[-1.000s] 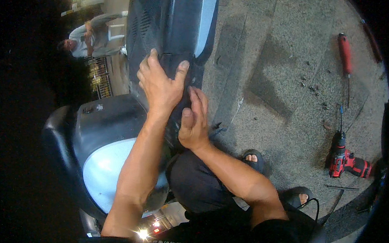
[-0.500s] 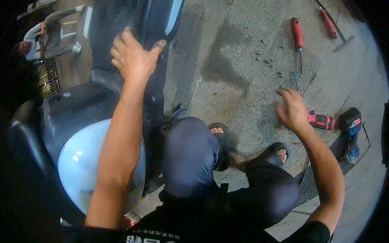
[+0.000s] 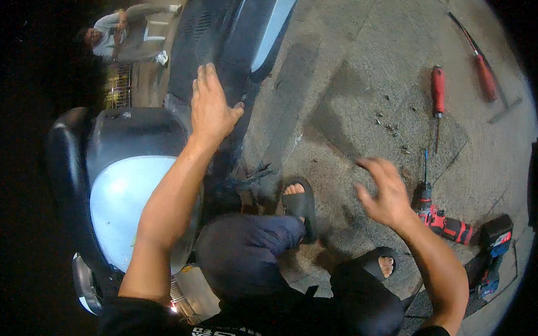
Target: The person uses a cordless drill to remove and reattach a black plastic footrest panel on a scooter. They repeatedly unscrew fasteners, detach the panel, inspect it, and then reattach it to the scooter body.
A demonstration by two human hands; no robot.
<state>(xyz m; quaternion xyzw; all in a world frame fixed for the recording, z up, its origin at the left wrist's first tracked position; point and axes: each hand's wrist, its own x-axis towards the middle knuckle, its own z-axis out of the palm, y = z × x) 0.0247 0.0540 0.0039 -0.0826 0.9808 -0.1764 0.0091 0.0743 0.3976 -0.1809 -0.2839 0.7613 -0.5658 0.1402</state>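
Note:
On my left stands a scooter with a dark footboard (image 3: 193, 44) and a light blue rounded panel (image 3: 114, 203). My left hand (image 3: 212, 111) rests on or just above the dark footboard, its fingers stretched and the thumb out to the side; whether it touches cannot be made out. Over the ground at the right hovers my right hand (image 3: 389, 194), fingers apart with nothing in them. Nearest to it lies a red and black power drill (image 3: 449, 227) with a long thin bit. Several small screws (image 3: 392, 126) are scattered on the ground beyond that hand.
A red-handled screwdriver (image 3: 438, 94) lies beyond the drill. Farther right are another red-handled tool (image 3: 484, 78) and a thin T-shaped bar (image 3: 505, 110). A blue and black power tool (image 3: 493, 259) lies near my right forearm. Another person (image 3: 121, 38) is at the far left.
The whole view has shifted, so the scooter and tools appear farther right and lower. My left hand's fingers are straighter. The right hand stays empty, and more of the drill shows.

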